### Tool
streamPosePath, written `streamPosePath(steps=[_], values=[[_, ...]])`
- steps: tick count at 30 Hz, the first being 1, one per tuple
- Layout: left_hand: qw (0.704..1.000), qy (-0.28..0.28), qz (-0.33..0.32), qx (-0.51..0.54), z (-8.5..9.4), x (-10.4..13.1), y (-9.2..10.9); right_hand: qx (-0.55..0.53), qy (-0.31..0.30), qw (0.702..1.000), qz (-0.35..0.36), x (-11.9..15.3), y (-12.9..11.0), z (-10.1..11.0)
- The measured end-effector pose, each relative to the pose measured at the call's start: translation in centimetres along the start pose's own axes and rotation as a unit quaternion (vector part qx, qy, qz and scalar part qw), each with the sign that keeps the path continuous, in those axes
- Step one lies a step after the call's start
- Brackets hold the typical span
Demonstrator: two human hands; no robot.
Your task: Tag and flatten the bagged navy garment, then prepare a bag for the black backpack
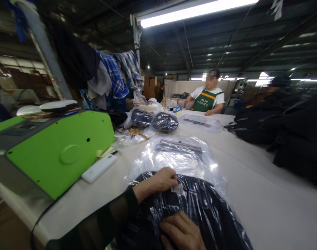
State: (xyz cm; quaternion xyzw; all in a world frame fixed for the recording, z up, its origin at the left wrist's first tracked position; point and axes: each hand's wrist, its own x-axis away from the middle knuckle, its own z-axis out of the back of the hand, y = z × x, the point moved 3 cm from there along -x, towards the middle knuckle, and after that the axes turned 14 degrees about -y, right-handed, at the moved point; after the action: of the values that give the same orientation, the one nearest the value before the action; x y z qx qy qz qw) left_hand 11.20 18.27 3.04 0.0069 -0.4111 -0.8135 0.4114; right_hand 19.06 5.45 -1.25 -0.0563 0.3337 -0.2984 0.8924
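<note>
A: Where is the garment?

B: The dark garment (200, 211) lies in a clear bag at the near edge of the table (265, 208), right under both hands.

A: And the left hand?

B: The left hand (161, 180) rests on the garment's top edge. Its fingers are curled together, pinching the bag beside a small white label (177, 189), which sits just at the fingertips.

A: The right one?

B: The right hand (180, 232) lies lower down, flat on the bagged garment, fingers bent and pressing on the plastic. Whether it grips a fold I cannot tell; the frame cuts it off.

A: What lies past the fingers?

B: An empty bag (179, 156) just beyond the garment, touching it. Farther off, two packed bundles (153, 121).

A: To the left?

B: A green machine (57, 149), with a white remote (99, 168) lying against its base, near the left hand but apart from it.

A: Anyone else?

B: A person in a green apron (208, 100) at the far end of the table, and a pile of dark clothes (285, 132) along the right side.
</note>
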Motion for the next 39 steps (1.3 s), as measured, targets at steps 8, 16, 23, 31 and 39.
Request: streamPosePath(steps=[8,16,23,31,39], values=[[0.998,0.014,0.004,-0.055,-0.1,-0.4,-0.1,0.000,0.007,1.000,-0.001,0.0,0.0,-0.1],[0.993,0.038,0.005,-0.113,-0.8,-0.2,-0.4,-0.003,0.016,1.000,-0.008,0.2,0.0,-0.2],[0.984,0.067,0.008,-0.166,-1.7,0.0,-1.0,-0.007,0.026,1.000,-0.012,-0.1,0.0,0.2],[0.974,0.077,-0.004,-0.213,-2.2,0.0,-0.9,-0.003,0.036,0.999,-0.013,-0.1,0.1,0.1],[0.962,0.080,-0.006,-0.260,-2.8,0.3,-0.8,-0.010,0.039,0.999,-0.017,-0.1,-0.2,0.3]])
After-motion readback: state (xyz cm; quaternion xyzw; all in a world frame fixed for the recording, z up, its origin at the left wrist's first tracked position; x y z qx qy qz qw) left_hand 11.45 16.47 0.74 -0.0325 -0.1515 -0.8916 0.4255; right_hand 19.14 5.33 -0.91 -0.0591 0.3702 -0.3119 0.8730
